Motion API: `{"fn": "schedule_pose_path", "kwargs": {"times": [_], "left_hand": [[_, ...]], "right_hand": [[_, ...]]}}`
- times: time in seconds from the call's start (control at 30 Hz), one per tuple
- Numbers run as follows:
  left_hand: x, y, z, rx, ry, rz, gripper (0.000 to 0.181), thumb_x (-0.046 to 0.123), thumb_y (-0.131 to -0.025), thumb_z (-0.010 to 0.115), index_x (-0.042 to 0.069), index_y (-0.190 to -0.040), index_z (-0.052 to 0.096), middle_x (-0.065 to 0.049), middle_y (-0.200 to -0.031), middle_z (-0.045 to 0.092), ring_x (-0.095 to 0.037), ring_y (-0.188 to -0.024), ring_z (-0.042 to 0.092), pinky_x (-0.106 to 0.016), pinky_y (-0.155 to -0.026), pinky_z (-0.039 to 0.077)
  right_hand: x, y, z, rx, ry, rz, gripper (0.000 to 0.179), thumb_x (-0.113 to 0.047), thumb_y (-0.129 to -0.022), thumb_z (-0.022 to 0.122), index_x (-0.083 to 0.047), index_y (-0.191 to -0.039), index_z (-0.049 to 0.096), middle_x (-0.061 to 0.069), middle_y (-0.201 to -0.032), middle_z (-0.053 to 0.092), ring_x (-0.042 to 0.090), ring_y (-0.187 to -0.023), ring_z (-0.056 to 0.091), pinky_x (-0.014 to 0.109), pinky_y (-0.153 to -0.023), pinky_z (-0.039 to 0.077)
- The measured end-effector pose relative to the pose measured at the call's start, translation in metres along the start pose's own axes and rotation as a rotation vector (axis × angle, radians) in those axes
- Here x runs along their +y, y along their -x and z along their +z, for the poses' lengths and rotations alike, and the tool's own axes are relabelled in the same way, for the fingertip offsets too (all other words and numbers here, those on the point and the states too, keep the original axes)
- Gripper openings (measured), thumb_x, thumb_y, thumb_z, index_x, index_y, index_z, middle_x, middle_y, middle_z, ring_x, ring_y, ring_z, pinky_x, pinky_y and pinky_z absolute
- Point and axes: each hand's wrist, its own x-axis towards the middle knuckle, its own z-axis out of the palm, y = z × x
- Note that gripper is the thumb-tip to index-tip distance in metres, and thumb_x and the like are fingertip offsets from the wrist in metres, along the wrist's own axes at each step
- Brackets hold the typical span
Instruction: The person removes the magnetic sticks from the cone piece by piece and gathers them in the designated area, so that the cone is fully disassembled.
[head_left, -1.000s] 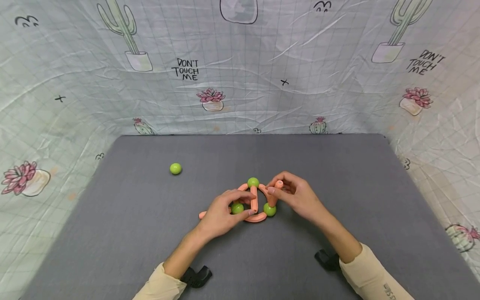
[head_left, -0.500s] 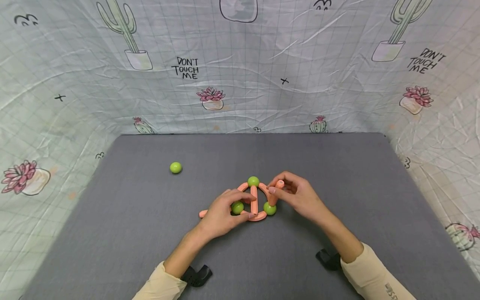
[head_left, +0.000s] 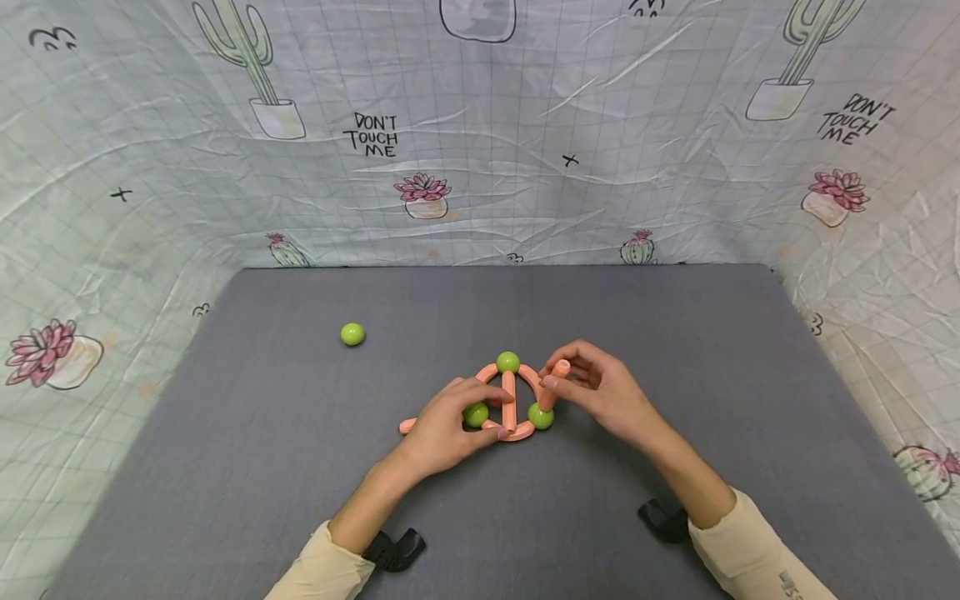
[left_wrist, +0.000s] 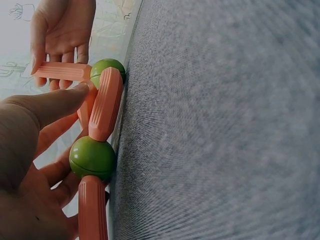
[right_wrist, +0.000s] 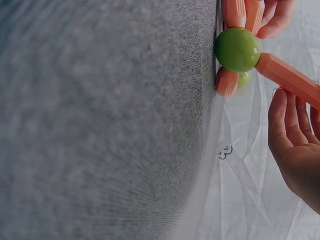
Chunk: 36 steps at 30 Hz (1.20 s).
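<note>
Simultaneously, the left hand (head_left: pixel 441 427) pinched a straight rod (head_left: pixel 510 415) within an orange-and-green ring (head_left: pixel 487 373) on the worktop (head_left: pixel 675 333), while the right hand (head_left: pixel 609 400) gripped a tilted rod (head_left: pixel 548 401) rising from the ring's right green ball (head_left: pixel 540 417).

With my left hand (head_left: pixel 441 425) I'm pinching a straight salmon rod (head_left: pixel 509 414); it's running from the far green ball (head_left: pixel 507 362) across the flat-lying ring (head_left: pixel 519 434). With my right hand (head_left: pixel 606 390) I'm holding a raised rod (head_left: pixel 549 398), which is slanting up from the right ball (head_left: pixel 541 417).
</note>
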Motion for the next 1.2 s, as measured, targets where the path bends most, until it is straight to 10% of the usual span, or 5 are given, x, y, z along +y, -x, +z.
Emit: {"fn": "schedule_pose_path", "kwargs": {"times": [0.5,1.2], "left_hand": [[0.001,0.0,-0.002,0.002,0.015,0.016,0.037,0.024,-0.085,0.088,0.024,-0.121,0.075,0.008,-0.119,0.074,-0.015,-0.106,0.061,-0.035,-0.094,0.052],[-0.001,-0.004,-0.006,-0.021,0.005,0.003,0.037,0.02,-0.087,0.086,0.024,-0.122,0.074,0.008,-0.12,0.074,-0.016,-0.108,0.061,-0.034,-0.094,0.052]], "right_hand": [[0.002,0.012,-0.013,0.023,0.099,-0.002,0.017,-0.013,-0.099,0.073,-0.008,-0.114,0.068,0.012,-0.112,0.069,0.028,-0.093,0.074,0.027,-0.083,0.06],[0.01,0.022,-0.035,-0.015,0.163,0.073,0.02,-0.013,-0.096,0.076,-0.005,-0.113,0.069,0.013,-0.105,0.066,0.007,-0.084,0.069,0.024,-0.075,0.058]]}}
